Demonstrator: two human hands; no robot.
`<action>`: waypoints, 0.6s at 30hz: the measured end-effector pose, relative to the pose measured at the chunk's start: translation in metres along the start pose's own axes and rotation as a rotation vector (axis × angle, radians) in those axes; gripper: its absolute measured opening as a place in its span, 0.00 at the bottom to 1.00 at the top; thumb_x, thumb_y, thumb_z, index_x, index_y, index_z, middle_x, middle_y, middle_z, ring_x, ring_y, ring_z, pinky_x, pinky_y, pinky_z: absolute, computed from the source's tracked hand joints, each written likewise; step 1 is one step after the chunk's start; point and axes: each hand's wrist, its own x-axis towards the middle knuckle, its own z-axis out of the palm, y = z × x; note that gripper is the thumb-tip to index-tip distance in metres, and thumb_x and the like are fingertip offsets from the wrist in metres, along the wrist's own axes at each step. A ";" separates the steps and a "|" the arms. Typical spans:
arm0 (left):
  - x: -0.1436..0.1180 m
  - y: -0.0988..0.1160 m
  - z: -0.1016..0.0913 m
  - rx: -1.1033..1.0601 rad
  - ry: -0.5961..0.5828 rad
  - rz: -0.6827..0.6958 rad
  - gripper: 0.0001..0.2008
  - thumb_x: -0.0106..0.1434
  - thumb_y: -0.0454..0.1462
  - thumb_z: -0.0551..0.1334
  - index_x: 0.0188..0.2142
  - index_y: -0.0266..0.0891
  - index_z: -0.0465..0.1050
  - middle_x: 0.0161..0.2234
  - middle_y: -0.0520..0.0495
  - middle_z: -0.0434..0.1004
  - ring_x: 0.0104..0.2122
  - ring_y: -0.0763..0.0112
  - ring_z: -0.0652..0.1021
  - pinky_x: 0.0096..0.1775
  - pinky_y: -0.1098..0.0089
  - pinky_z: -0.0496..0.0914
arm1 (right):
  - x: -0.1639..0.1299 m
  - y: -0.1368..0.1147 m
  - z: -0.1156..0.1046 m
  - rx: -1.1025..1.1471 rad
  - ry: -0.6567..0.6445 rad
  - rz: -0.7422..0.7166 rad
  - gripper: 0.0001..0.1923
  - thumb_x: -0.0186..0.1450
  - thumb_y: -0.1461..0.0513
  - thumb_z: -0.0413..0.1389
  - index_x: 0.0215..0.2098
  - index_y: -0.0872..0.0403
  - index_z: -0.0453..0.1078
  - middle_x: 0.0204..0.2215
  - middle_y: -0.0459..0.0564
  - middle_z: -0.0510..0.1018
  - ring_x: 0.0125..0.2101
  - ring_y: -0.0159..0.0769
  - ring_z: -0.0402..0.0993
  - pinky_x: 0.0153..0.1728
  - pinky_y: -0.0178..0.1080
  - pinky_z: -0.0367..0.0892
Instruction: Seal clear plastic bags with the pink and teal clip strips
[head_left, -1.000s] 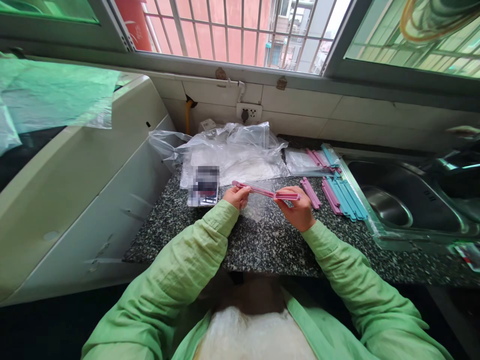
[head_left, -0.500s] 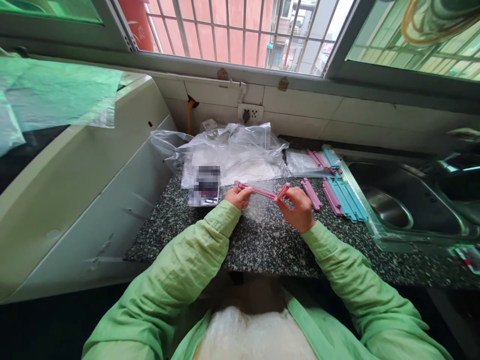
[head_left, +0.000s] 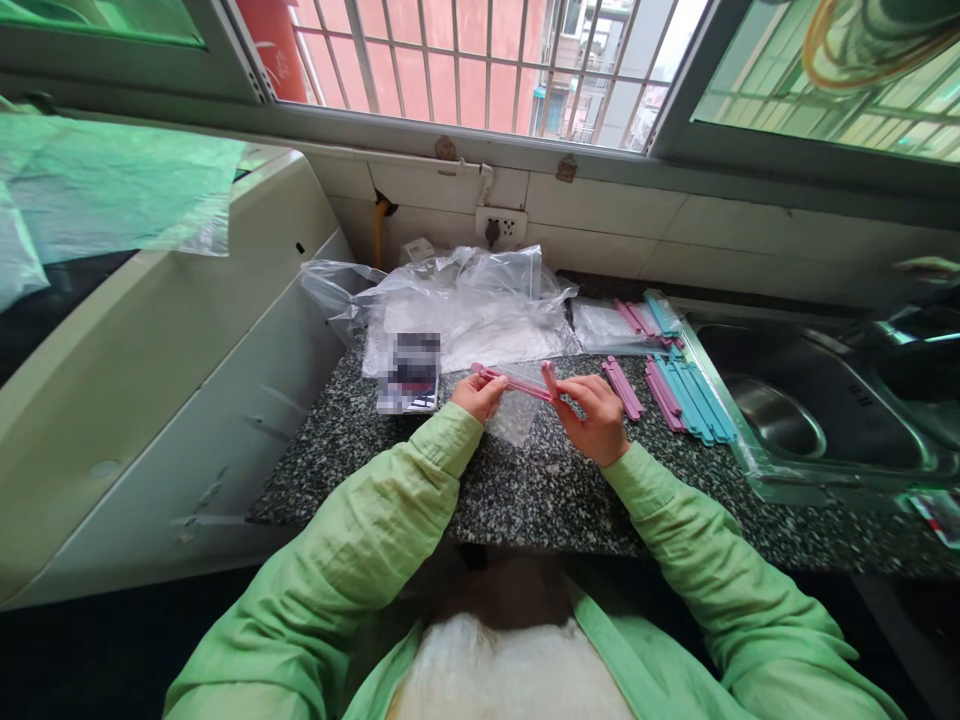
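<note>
My left hand [head_left: 475, 394] pinches the left end of a pink sealing clip [head_left: 514, 381] held just above the speckled granite counter [head_left: 525, 480]. My right hand [head_left: 595, 412] grips the clip's right end, where the hinged arm stands folded upward. A small clear plastic bag [head_left: 514, 414] hangs under the clip between my two hands. Both sleeves are light green.
More pink clips [head_left: 622, 387] and blue clips [head_left: 701, 400] lie to the right beside a steel sink [head_left: 810, 405]. A heap of clear plastic bags [head_left: 465, 305] and a small card [head_left: 409, 373] lie behind. A white appliance [head_left: 150, 330] stands at left.
The clip's right arm, stretched out flat a second ago, has swung up and over toward the left under my right hand. My left hand has stayed in place.
</note>
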 end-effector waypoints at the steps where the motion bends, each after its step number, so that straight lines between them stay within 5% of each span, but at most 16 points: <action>1: -0.001 0.000 0.001 0.004 0.006 0.011 0.17 0.41 0.44 0.66 0.21 0.33 0.66 0.06 0.60 0.53 0.07 0.85 0.55 0.13 0.76 0.44 | 0.000 0.000 0.000 -0.003 -0.001 -0.006 0.09 0.56 0.65 0.53 0.37 0.52 0.67 0.29 0.49 0.74 0.31 0.34 0.68 0.32 0.38 0.65; 18: -0.002 -0.007 0.003 0.046 0.086 0.181 0.20 0.36 0.49 0.66 0.20 0.34 0.68 0.10 0.59 0.59 0.13 0.83 0.60 0.19 0.75 0.55 | 0.000 -0.005 0.002 -0.095 -0.093 -0.047 0.11 0.58 0.64 0.52 0.39 0.54 0.69 0.29 0.50 0.74 0.31 0.33 0.66 0.33 0.37 0.64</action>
